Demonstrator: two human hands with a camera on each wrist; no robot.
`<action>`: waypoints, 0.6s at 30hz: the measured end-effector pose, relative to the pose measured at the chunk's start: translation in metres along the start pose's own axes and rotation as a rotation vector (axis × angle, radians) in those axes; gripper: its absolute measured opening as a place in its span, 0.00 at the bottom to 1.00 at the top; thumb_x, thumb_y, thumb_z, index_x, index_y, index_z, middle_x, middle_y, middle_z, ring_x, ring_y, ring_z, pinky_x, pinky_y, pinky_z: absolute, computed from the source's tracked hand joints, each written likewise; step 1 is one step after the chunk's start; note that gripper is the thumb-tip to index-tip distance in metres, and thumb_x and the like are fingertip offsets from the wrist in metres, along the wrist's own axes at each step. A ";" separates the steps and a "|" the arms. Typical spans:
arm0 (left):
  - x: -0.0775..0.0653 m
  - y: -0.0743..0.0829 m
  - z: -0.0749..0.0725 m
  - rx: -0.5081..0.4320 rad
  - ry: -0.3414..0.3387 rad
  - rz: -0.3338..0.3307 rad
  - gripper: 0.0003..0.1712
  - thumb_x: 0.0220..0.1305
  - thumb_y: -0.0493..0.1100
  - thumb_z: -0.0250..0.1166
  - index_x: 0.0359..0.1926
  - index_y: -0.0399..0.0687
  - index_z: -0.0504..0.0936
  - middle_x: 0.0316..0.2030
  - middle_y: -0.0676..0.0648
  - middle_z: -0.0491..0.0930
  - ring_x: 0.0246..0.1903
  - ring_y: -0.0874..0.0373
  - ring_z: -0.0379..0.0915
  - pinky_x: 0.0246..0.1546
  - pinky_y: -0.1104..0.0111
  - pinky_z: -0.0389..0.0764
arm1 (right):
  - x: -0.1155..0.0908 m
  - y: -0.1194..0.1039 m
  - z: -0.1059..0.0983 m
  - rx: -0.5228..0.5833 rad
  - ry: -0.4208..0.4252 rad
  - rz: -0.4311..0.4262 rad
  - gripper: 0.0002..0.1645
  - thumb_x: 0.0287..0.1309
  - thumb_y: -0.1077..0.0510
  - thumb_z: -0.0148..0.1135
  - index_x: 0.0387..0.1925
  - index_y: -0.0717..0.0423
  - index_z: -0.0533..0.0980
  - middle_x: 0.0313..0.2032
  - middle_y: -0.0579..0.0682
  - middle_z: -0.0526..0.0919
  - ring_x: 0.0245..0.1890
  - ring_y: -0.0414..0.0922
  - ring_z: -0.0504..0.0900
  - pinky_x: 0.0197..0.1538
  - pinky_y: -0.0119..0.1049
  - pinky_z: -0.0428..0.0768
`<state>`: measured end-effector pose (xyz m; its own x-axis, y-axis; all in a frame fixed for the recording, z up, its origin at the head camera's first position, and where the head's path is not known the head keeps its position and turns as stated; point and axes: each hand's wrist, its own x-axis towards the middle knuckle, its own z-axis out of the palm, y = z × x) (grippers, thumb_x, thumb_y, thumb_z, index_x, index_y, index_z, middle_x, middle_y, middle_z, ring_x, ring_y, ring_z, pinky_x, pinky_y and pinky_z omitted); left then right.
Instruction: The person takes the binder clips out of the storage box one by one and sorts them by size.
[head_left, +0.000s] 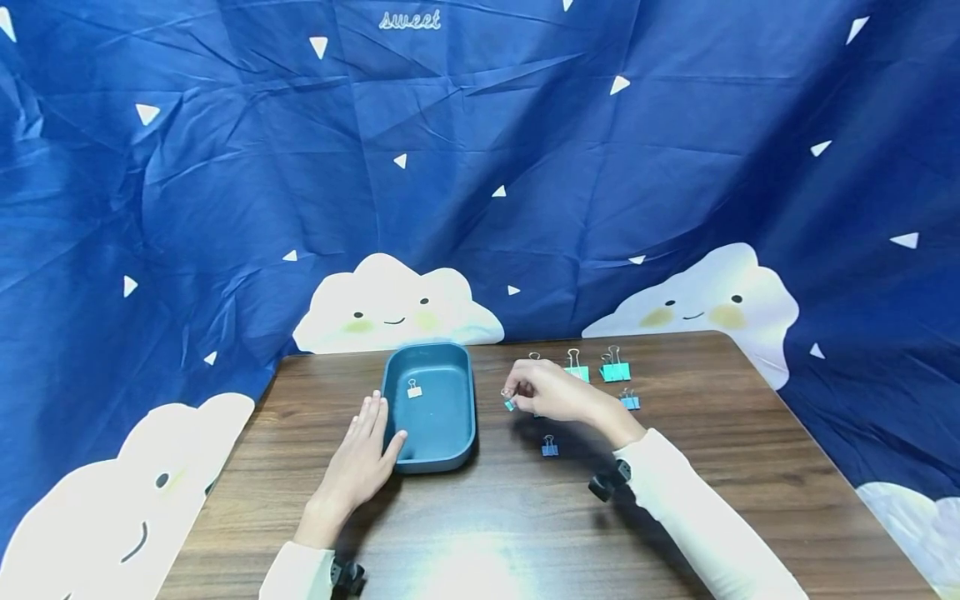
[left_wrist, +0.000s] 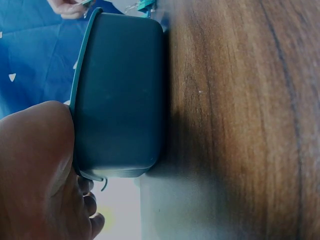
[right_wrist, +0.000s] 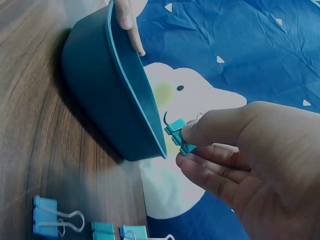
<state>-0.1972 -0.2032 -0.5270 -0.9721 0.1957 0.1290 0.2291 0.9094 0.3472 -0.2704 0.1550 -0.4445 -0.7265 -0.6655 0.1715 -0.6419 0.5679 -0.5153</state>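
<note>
A dark teal rectangular bin [head_left: 438, 425] stands on the table, with a pale binder clip [head_left: 414, 390] lying inside it. My left hand [head_left: 358, 462] rests along the bin's left side with its fingers straight and the thumb over the rim; the left wrist view shows the palm against the bin's edge [left_wrist: 85, 65]. To the right of the bin, my right hand [head_left: 558, 393] pinches a small teal binder clip [right_wrist: 178, 133] between thumb and fingers. That clip is above the table, close to the bin's right rim.
On the table right of the bin are a blue binder clip [head_left: 550, 447], a lighter blue one [head_left: 630, 402] and larger green clips [head_left: 615, 372] near the back edge. The right hand partly hides others. A blue cloth [head_left: 525, 125] hangs behind the table.
</note>
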 end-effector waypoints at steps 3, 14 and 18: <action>0.000 0.000 0.000 0.000 -0.005 -0.003 0.44 0.86 0.60 0.47 0.84 0.31 0.49 0.85 0.34 0.43 0.85 0.38 0.40 0.84 0.43 0.51 | -0.007 0.005 -0.001 0.004 0.008 0.021 0.06 0.68 0.64 0.68 0.42 0.51 0.85 0.40 0.43 0.84 0.36 0.36 0.79 0.39 0.30 0.81; -0.001 0.001 0.001 0.001 0.006 0.003 0.44 0.86 0.59 0.48 0.83 0.31 0.50 0.85 0.33 0.45 0.85 0.38 0.40 0.84 0.42 0.53 | -0.036 0.026 -0.004 0.019 0.032 0.047 0.05 0.69 0.64 0.68 0.41 0.51 0.85 0.41 0.43 0.84 0.37 0.33 0.80 0.41 0.30 0.83; -0.001 0.001 0.000 0.000 0.008 0.005 0.44 0.86 0.59 0.48 0.83 0.31 0.50 0.85 0.33 0.45 0.85 0.37 0.41 0.83 0.42 0.53 | -0.046 0.037 -0.007 0.017 0.067 0.045 0.06 0.66 0.66 0.69 0.41 0.53 0.85 0.40 0.41 0.85 0.37 0.32 0.82 0.42 0.31 0.85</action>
<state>-0.1959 -0.2027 -0.5271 -0.9705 0.1977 0.1379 0.2343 0.9084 0.3462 -0.2623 0.2093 -0.4657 -0.7694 -0.6054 0.2037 -0.6047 0.5877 -0.5376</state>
